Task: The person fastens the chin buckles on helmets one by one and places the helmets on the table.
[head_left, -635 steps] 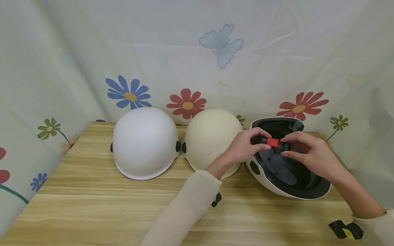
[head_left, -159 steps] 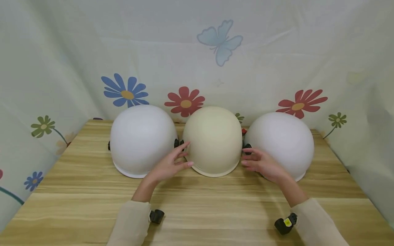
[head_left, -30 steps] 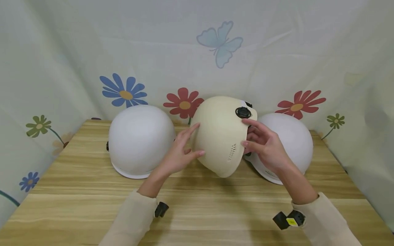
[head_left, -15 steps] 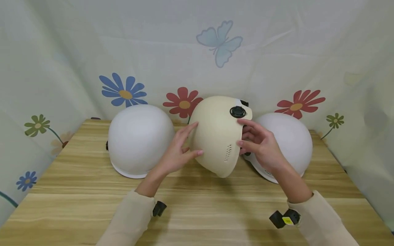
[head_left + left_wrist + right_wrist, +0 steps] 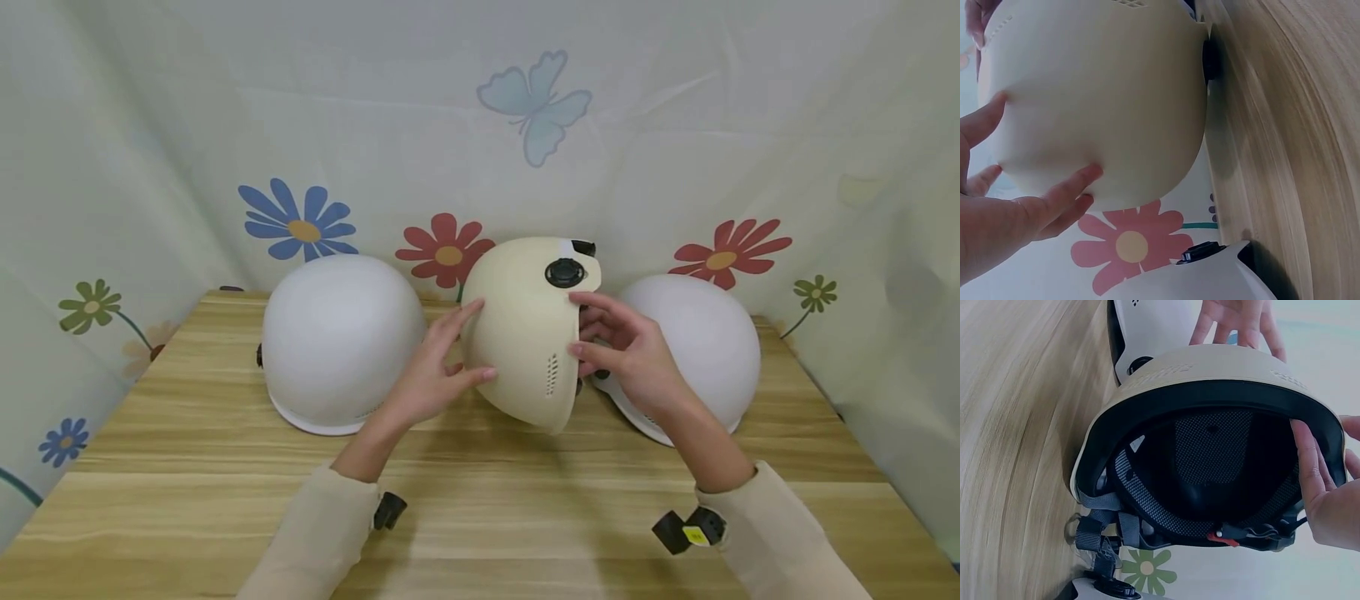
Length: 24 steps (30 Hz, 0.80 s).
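A cream helmet [image 5: 517,333] is tipped onto its side between both hands, with its opening facing right. My right hand [image 5: 645,358] grips its rim, thumb on the outer shell and several fingers inside. At the crown, my left hand [image 5: 431,375] rests spread fingertips on the smooth shell. In the right wrist view the dark padded inside [image 5: 1210,450] shows, with a black strap [image 5: 1091,531] hanging at the table side and a small red buckle part [image 5: 1224,539] at the far edge. A black round side fitting [image 5: 565,272] faces up.
White helmets stand dome-up on either side: a left one [image 5: 341,342] and a right one [image 5: 712,350], partly behind my right hand. All are on a wood-grain table [image 5: 480,517], with a flowered curtain [image 5: 375,142] close behind.
Earlier both hands held the red buckle of the right, upturned helmet; it later stands dome-up. The cream helmet has since been tipped sideways, and in the last second its rim turned slightly left.
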Motion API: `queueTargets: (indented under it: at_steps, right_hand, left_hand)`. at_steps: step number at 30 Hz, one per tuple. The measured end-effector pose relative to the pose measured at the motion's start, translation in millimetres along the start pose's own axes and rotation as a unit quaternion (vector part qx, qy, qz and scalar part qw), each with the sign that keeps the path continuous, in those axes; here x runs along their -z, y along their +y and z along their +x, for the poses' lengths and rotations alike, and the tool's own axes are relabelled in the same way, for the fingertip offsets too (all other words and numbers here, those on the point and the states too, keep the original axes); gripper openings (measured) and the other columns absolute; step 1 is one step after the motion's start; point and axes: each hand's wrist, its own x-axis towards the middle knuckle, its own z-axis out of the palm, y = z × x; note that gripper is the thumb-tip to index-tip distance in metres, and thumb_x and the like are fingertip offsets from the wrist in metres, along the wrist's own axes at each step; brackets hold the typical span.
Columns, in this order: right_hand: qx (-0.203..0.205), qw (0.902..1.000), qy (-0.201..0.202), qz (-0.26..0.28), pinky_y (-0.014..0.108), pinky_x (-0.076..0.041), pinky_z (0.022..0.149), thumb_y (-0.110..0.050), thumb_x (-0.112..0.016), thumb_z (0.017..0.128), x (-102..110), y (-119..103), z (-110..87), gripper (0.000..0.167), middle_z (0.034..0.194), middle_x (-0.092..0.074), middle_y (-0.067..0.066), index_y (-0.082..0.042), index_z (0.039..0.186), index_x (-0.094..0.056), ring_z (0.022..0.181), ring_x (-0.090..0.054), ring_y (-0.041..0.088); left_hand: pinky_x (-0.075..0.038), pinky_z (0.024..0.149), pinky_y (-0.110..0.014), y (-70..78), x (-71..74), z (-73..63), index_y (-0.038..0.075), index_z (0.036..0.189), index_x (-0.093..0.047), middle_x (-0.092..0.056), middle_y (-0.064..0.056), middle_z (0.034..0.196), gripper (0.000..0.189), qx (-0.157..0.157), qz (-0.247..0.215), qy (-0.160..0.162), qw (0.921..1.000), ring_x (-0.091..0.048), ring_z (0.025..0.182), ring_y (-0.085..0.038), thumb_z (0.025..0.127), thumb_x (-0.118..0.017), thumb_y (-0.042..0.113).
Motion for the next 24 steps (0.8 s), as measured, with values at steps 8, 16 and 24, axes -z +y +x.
queueTargets:
  at_steps: [8, 16, 24]
  right_hand:
    - [-0.003, 1.0000, 0.002, -0.005, 0.030, -0.053, 0.061, 0.006, -0.062, 0.082, 1.3, -0.7, 2.5, 0.049, 0.100, -0.054, 0.010, -0.005, 0.128, -0.050, 0.085, -0.058, 0.016]
    - [0.007, 0.9976, -0.029, -0.063, 0.033, -0.053, 0.060, 0.004, -0.065, 0.081, -3.2, 0.1, 2.2, 0.044, 0.101, -0.052, 0.013, 0.001, 0.123, -0.052, 0.081, -0.059, 0.019]
    - [-0.010, 0.9944, -0.054, -0.090, 0.033, -0.053, 0.070, -0.001, -0.068, 0.081, 2.8, 2.1, -5.1, 0.050, 0.108, -0.054, 0.014, -0.004, 0.128, -0.050, 0.087, -0.059, 0.022]
  left_hand:
    - [-0.043, 0.087, -0.050, 5.7, -0.4, 2.1, 0.027, 0.144, -0.026, -0.014, -0.015, 0.147, 0.079, 0.016, 0.008, -0.002, 0.9998, -0.030, 0.126, -0.037, 0.080, -0.071, 0.025]
    - [-0.044, 0.085, -0.050, 3.5, -4.4, 2.1, 0.028, 0.145, -0.024, -0.013, -0.015, 0.147, 0.076, 0.027, -0.003, -0.023, 0.9994, -0.034, 0.123, -0.040, 0.083, -0.069, 0.026]
    - [-0.043, 0.087, -0.052, -0.3, -4.4, 1.3, 0.031, 0.144, -0.024, -0.012, -0.013, 0.148, 0.076, 0.036, -0.009, -0.023, 0.9990, -0.032, 0.125, -0.039, 0.083, -0.068, 0.028]
